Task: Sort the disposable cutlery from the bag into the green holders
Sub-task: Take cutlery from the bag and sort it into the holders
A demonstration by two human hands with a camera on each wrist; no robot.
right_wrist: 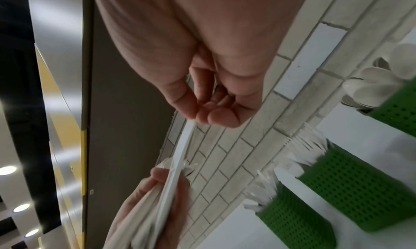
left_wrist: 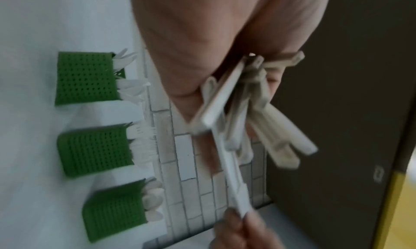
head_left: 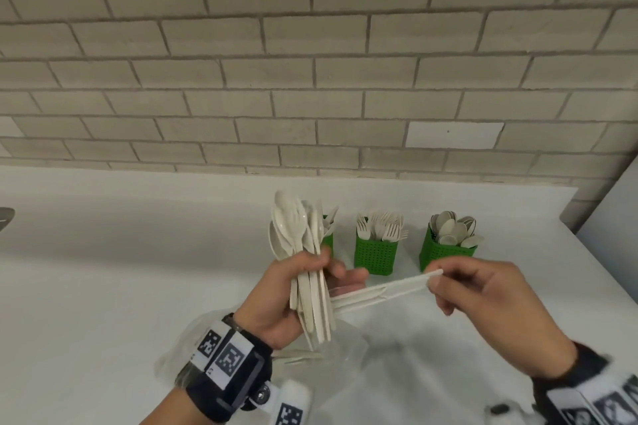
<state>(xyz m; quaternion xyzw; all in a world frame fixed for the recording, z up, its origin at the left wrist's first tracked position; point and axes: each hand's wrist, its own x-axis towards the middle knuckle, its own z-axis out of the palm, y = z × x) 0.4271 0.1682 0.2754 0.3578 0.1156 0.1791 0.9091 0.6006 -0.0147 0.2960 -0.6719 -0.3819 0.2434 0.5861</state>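
Cutlery bundle stands upright in the left hand, whose fingers curl around the handles; spoon bowls fan out at twelve o'clock above the fist, and handle ends stick out below it. In the left wrist view the handles splay past the palm, blurred.

At three o'clock from that fist, the right hand pinches the end of a few knives between thumb and fingertips. The knives lie nearly level between the two hands, their far ends still at the left hand among the bundle. How many there are I cannot tell.

Under the hands, at six o'clock, a clear bag lies crumpled on the white counter, with some pale pieces in it beside the left wrist.

Farther back, three green holders stand in a row on the counter near the brick wall. The left holder is mostly hidden behind the bundle; the wrist views show pointed knife tips in it. The middle holder, at twelve o'clock between the hands, is full of forks. The right holder, at twelve o'clock from the right hand, carries spoons with their bowls up.
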